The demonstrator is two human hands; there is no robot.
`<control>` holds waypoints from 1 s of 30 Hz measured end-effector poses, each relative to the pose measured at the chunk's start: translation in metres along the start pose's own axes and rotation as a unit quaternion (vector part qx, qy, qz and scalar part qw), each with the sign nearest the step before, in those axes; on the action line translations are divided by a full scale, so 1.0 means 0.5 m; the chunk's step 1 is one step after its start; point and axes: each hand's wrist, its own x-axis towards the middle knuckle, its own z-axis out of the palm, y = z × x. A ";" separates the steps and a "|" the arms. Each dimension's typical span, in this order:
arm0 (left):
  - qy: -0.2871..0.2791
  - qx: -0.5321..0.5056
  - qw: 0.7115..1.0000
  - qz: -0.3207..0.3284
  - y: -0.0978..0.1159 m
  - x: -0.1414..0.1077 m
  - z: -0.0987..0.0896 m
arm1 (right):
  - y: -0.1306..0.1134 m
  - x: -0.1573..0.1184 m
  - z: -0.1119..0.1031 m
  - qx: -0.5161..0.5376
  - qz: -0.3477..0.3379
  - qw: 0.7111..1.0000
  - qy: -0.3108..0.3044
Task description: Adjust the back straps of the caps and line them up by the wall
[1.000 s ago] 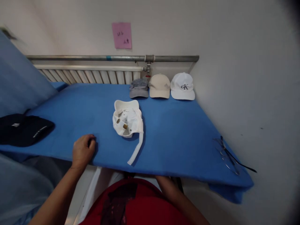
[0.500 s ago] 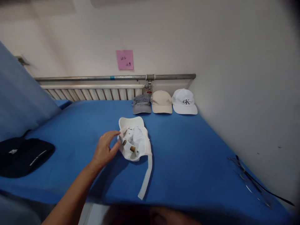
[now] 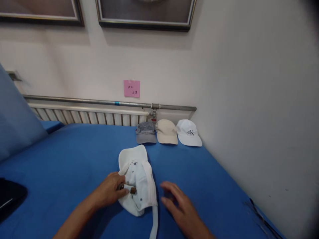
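Note:
A white cap (image 3: 142, 179) lies with its inside facing up on the blue-covered surface, its brim pointing away from me. Its long loose strap (image 3: 154, 221) trails toward me from the right side. My left hand (image 3: 112, 187) pinches the cap's left edge beside the short strap with the brass buckle (image 3: 133, 190); the thumb is inside the cap. To the right of the cap, apart from it, my right hand (image 3: 178, 205) hovers with thumb and fingers spread and nothing between them; it is slightly blurred.
A grey cap (image 3: 146, 132), a beige cap (image 3: 166, 132) and a white lettered cap (image 3: 188, 132) stand in a row near the radiator (image 3: 99, 116). A black cap (image 3: 11, 196) lies at the left edge. Eyeglasses (image 3: 264, 219) lie by the right wall.
My left hand has closed on the cap's left edge. My right hand has risen from the bottom edge to the cap's right side. The view has tilted up, showing picture frames.

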 end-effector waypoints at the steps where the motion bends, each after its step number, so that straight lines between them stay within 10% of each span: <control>1: 0.008 0.006 1.000 -0.010 -0.005 0.000 0.000 | 0.000 0.048 0.019 0.012 -0.021 0.999 0.042; 8: 0.091 0.074 0.990 -0.083 -0.066 -0.008 -0.021 | -0.031 0.293 0.156 0.134 -0.007 0.990 0.048; 19: 0.225 0.095 0.960 -0.134 -0.088 0.055 -0.051 | -0.015 0.363 0.260 0.279 0.040 0.959 0.036; 22: 0.262 -0.066 0.958 -0.097 -0.096 0.082 -0.056 | 0.011 0.387 0.243 0.319 0.070 0.944 0.056; 25: 0.261 -0.358 0.895 -0.053 -0.120 0.098 -0.055 | 0.030 0.413 0.228 0.327 0.097 0.937 0.075; 30: 0.083 -0.524 0.847 -0.022 -0.155 0.114 -0.049 | 0.036 0.432 0.219 0.344 0.128 0.926 0.087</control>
